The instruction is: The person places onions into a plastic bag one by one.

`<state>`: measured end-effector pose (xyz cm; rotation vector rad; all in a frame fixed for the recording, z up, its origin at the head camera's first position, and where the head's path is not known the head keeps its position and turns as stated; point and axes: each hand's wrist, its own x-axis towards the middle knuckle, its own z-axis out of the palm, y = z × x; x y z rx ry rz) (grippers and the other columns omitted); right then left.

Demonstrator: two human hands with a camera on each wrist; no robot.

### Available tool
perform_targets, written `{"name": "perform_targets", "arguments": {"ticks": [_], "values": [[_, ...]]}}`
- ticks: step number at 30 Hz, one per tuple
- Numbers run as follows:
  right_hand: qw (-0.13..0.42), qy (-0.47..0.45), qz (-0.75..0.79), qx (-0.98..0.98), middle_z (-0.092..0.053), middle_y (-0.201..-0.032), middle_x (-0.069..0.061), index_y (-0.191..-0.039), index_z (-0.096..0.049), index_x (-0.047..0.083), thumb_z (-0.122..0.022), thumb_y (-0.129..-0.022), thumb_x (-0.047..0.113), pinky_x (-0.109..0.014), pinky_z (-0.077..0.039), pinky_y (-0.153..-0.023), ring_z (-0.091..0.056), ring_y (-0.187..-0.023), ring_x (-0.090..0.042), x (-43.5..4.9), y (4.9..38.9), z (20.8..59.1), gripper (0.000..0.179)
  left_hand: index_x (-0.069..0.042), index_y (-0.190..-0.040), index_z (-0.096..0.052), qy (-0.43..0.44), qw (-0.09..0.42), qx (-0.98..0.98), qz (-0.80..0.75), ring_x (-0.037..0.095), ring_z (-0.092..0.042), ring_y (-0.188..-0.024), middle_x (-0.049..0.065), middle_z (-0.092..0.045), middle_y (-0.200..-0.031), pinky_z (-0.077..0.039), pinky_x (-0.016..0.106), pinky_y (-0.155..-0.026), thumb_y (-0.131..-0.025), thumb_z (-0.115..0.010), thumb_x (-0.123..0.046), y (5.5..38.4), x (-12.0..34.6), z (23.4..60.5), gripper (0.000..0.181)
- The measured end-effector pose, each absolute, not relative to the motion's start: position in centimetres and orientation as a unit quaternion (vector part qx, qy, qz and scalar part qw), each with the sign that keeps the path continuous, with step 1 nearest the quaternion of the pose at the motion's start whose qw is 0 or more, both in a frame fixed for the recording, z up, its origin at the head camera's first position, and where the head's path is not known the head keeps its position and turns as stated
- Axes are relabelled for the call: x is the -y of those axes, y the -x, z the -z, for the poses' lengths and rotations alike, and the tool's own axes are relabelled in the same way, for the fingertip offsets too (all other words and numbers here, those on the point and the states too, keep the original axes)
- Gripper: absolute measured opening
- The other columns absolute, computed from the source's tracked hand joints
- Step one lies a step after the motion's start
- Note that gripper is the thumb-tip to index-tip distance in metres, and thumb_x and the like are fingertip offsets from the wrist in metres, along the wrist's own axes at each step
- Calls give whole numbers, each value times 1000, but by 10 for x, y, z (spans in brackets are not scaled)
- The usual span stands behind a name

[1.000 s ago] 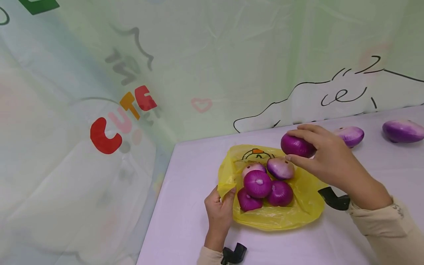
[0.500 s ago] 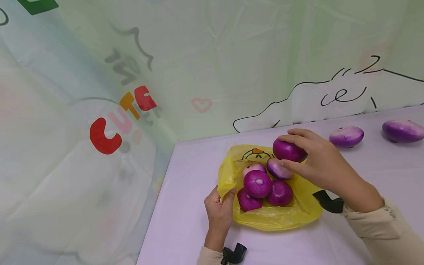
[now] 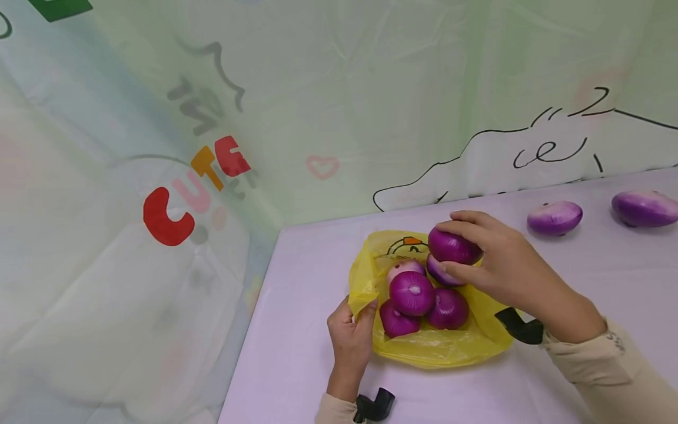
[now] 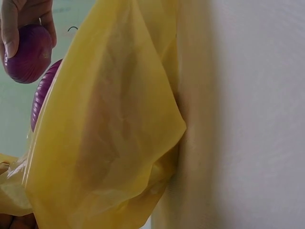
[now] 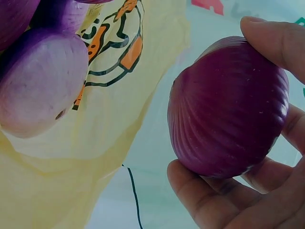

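My right hand (image 3: 505, 265) holds a shiny purple onion (image 3: 452, 242) between thumb and fingers, over the far right part of a yellow plastic bag (image 3: 434, 358). The right wrist view shows the onion's ribbed skin close up. My left hand (image 3: 351, 344) pinches the bag's left rim between thumb and fingers, keeping the mouth spread. Inside the bag lie several vegetables: purple onions (image 3: 412, 294) in front, and pale, purple-tinged oval ones (image 5: 43, 83) behind. The held onion partly hides one of the pale ones in the head view. In the left wrist view the bag's side covers most of the contents.
Two more purple-and-white oval vegetables rest on the pale table (image 3: 296, 282) at the back right: a nearer one (image 3: 555, 218) and a farther one (image 3: 645, 209). A printed sheet (image 3: 328, 106) hangs behind the table. Each wrist wears a black bracket.
My right hand has carried the onion left and slightly down, from the bag's far right edge to above its contents. The left hand and the bag have stayed nearly still.
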<state>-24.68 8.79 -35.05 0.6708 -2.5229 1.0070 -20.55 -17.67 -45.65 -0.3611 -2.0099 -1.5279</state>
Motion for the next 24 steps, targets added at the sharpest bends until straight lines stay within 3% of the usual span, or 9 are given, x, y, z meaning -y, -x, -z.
{"name": "perform_targets", "arguments": {"ticks": [7, 24], "values": [[190, -256, -358, 877, -59, -137, -18, -129, -71, 13, -92, -79, 15, -55, -63, -77, -69, -103, -41, -85, 246, 352, 54, 0, -111, -76, 135, 295, 753, 572, 18, -72, -95, 10, -78, -104, -63, 37, -84, -96, -73, -4, 206, 177, 457, 16], [144, -264, -369, 880, -57, -141, -22, -132, -71, 11, -92, -80, 17, -56, -62, -77, -68, -109, -44, -75, 241, 351, 56, 0, -112, -75, 128, 291, 754, 575, 18, -72, -95, 9, -78, -105, -63, 36, -85, -96, -73, -5, 207, 176, 457, 17]]}}
